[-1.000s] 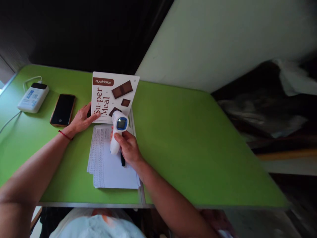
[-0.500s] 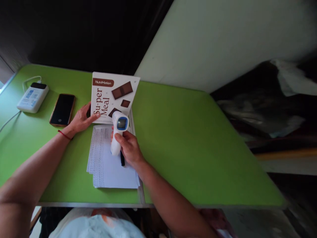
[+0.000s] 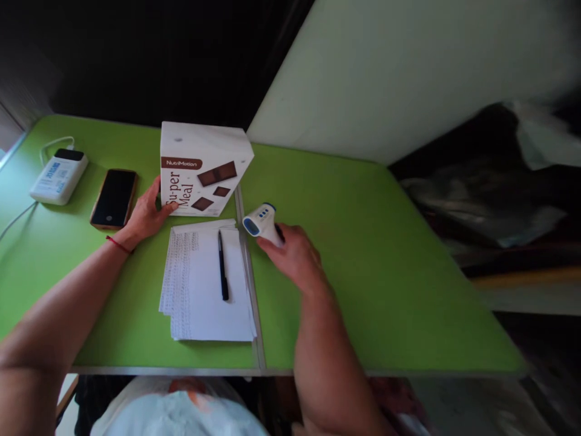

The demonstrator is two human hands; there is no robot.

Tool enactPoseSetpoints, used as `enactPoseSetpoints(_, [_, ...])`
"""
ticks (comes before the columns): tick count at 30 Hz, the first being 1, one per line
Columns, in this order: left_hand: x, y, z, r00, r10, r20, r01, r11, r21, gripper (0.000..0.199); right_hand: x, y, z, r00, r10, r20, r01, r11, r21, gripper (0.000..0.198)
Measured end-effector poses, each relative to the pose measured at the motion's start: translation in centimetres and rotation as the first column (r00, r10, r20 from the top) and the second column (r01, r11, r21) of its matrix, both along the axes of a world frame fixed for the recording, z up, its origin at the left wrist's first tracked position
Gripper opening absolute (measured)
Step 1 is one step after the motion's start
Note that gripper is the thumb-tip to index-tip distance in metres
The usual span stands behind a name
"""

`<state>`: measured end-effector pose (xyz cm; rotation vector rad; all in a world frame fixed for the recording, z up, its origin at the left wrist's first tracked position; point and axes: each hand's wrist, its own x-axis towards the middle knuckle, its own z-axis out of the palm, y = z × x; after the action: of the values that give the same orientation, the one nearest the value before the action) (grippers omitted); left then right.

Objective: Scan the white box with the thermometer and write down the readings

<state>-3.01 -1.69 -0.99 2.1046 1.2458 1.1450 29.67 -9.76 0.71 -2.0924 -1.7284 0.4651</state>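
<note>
My left hand [image 3: 147,213] rests against the left side of a white Su-per Meal box [image 3: 202,168] printed with chocolate bars, which stands tilted up on the green table [image 3: 354,254]. My right hand [image 3: 295,254] holds a white and blue infrared thermometer [image 3: 261,221] low over the table, just right of the papers. A stack of printed sheets [image 3: 202,284] lies in front of the box with a black pen [image 3: 222,266] on top.
A dark phone [image 3: 114,198] in a brown case lies left of the box. Further left sits a white power bank [image 3: 58,175] with a white cable. A pale wall stands behind the table, and dark clutter lies off its right side.
My right hand has carried the thermometer from over the papers to the right and lowered it, uncovering the pen. The box has been tipped up by my left hand, showing its top face.
</note>
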Motion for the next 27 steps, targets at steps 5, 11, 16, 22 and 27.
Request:
enactPoseSetpoints(5, [-0.1, 0.0, 0.0, 0.998, 0.001, -0.058, 0.000, 1.000, 0.012, 0.056, 1.1, 0.5, -0.7, 0.985, 0.014, 0.170, 0.017, 0.984, -0.179, 0.034])
enactPoseSetpoints(11, [0.0, 0.2, -0.1, 0.988, 0.034, -0.153, -0.028, 0.999, 0.044, 0.051, 0.6, 0.3, -1.5, 0.971, 0.061, 0.229, -0.112, 0.971, 0.213, 0.036])
enactPoseSetpoints(16, [-0.2, 0.7, -0.2, 0.958, 0.060, -0.279, -0.070, 0.997, -0.026, 0.056, -2.9, -0.6, -2.6, 0.811, 0.550, 0.197, -0.575, 0.693, 0.435, 0.031])
enactPoseSetpoints(22, [-0.5, -3.6, -0.2, 0.957, 0.029, -0.290, -0.086, 0.979, -0.184, 0.077, -4.0, -0.5, -3.0, 0.671, 0.631, 0.389, -0.740, 0.549, 0.387, 0.032])
enactPoseSetpoints(27, [-0.5, -7.6, 0.5, 0.959, 0.088, -0.270, -0.128, 0.983, -0.132, 0.056, -3.1, -0.5, -2.2, 0.698, 0.641, 0.320, -0.710, 0.560, 0.427, 0.014])
